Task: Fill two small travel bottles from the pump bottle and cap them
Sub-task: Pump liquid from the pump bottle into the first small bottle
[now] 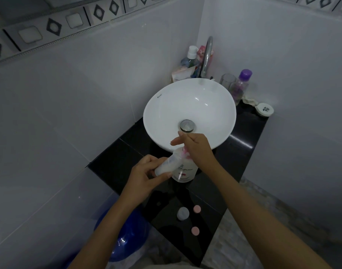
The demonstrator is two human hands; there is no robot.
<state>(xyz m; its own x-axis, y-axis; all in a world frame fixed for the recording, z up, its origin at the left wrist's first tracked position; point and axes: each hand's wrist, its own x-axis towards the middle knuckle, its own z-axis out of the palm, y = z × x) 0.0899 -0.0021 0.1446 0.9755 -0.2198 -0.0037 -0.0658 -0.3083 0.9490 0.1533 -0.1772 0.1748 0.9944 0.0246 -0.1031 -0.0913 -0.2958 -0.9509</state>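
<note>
A white pump bottle [185,172] with pink print stands on the black counter [116,162] in front of the basin. My right hand [195,146] lies flat on top of its pink pump head, fingers stretched out. My left hand [147,173] grips a small clear travel bottle [166,165], tilted with its mouth up against the pump's nozzle. Nearer to me on the counter stands a second small travel bottle [183,213], seen from above. Two pink caps [197,209] [195,230] lie beside it.
A white round basin [166,105] with a metal drain sits behind the pump bottle, a chrome tap [207,55] at its back. A glass, a purple-capped bottle [242,84], a white jar [264,110] and toiletries crowd the back corner. A blue bucket [125,239] stands below left.
</note>
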